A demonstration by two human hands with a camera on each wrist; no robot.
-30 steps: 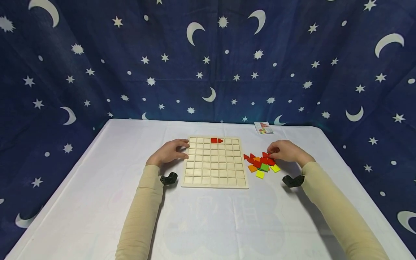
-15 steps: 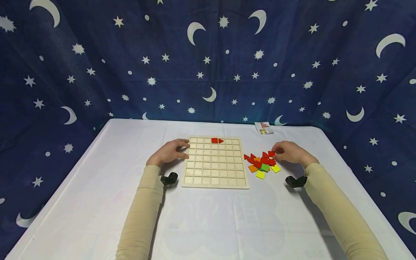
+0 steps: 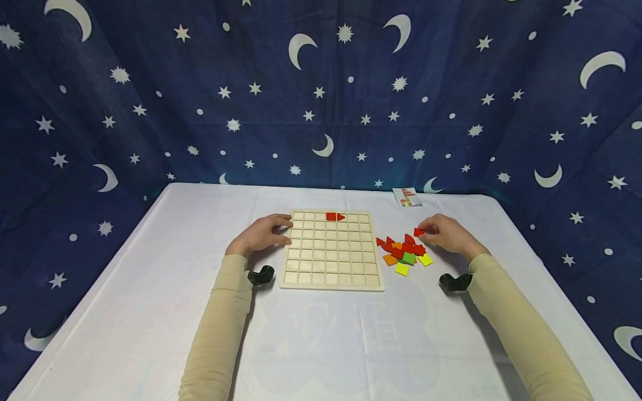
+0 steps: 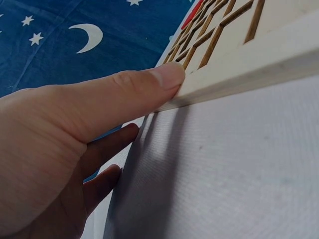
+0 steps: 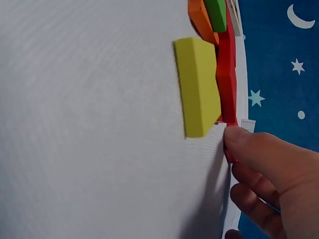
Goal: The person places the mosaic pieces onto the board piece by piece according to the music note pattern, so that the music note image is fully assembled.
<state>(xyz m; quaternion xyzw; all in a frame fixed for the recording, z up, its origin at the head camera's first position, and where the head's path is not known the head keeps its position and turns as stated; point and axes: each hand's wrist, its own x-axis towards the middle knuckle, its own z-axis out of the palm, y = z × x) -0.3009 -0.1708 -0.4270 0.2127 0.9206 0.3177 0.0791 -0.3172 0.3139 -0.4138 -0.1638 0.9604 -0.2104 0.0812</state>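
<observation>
A pale wooden grid board (image 3: 331, 253) lies on the table, with a red square tile (image 3: 331, 216) and a red triangular tile (image 3: 340, 218) in its top row. Against the board's left edge rests my left hand (image 3: 261, 233); in the left wrist view its thumb (image 4: 139, 87) touches the board's side, fingers spread. My right hand (image 3: 444, 232) pinches a red tile (image 3: 418, 232) between thumb and fingers at the far right of the tile pile. Its full shape is partly hidden by the fingers. A yellow tile (image 5: 197, 87) lies close by in the right wrist view.
Right of the board is a loose pile of red, orange, green and yellow tiles (image 3: 408, 258), some overlapping. Behind it, near the table's back edge, lies a small printed card (image 3: 407, 197). A dark blue curtain (image 3: 321, 100) with moons and stars hangs behind the white table (image 3: 321, 345).
My right hand has shifted slightly right from the pile, then a little away from me, drawing a red tile along with it. The left hand and board have stayed put.
</observation>
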